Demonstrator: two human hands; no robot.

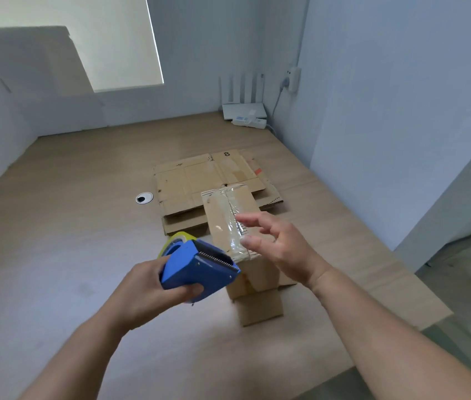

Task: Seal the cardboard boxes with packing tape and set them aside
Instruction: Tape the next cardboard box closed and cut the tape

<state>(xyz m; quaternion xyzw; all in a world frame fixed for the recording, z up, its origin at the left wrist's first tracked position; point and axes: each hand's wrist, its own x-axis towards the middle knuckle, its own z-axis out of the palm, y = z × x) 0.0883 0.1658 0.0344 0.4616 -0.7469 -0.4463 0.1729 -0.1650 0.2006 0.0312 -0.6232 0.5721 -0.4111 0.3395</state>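
Bare forearms stretch in from the near edge. See the left grip (153, 287), curled tight round a blue plastic tape dispenser (199, 269), serrated blade up, with the yellowish roll of tape (177, 237) just behind. Now the right grip (283, 246): spread, fingers loose, over the near end of the small brown cardboard box (222, 215). Touching or not, I can't tell. Clear tape runs along the box's top seam. It stands midway across the pale wooden tabletop (55, 226), against a stack of flattened cardboard sheets (188, 183), and a white router (244, 109) sits in the far corner.
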